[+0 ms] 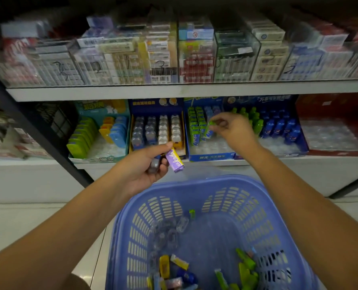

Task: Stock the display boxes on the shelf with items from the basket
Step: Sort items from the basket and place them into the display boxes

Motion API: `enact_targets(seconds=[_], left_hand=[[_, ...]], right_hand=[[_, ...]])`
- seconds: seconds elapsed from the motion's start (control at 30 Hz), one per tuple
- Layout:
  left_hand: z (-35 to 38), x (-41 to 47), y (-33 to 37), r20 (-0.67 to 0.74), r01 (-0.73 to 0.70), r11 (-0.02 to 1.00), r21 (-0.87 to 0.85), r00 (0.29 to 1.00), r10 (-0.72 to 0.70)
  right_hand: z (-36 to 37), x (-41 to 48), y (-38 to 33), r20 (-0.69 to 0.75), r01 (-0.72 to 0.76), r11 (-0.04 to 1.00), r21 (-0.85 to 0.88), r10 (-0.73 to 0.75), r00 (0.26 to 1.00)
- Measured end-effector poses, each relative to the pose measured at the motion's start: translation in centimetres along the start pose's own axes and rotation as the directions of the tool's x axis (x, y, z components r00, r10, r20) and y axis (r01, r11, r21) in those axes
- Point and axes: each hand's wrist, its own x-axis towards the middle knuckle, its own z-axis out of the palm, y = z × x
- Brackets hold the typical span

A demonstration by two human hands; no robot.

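Left hand (pixel 146 164) gripping purple pack (pixel 175 161) slanting down-right, right hand (pixel 232 128) pinching green pack (pixel 208 130) near-upright over display box (pixel 211 157)

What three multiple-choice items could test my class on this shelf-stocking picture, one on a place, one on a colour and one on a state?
1. Where is the right hand?
A. inside a clear case up top
B. at the blue display box on the lower shelf
C. on the floor

2. What colour is the packet that the left hand holds?
A. purple
B. red
C. orange

3. How does the basket stand?
A. overturned
B. upright, with items in it
C. folded flat

Key:
1 B, its fingers pinch a green packet over that box.
2 A, the wrapper is purple with white lettering.
3 B, loose items lie on its floor.
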Motion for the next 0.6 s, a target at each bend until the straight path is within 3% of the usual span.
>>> enact_targets(seconds=[0.37,0.6], left_hand=[[-0.2,1.3,-0.6,-0.011,0.024,0.997,-0.074,1.000,-0.025],[-0.4,1.8,-0.7,-0.016,0.002,0.997,-0.073,1.000,-0.003]], right_hand=[[0.2,2.1,-0.5,0.215,-0.054,0.991,-0.126,0.080,0.973],[0.9,1.8,-1.1,0.208,-0.147,0.965,-0.215,0.193,0.959]])
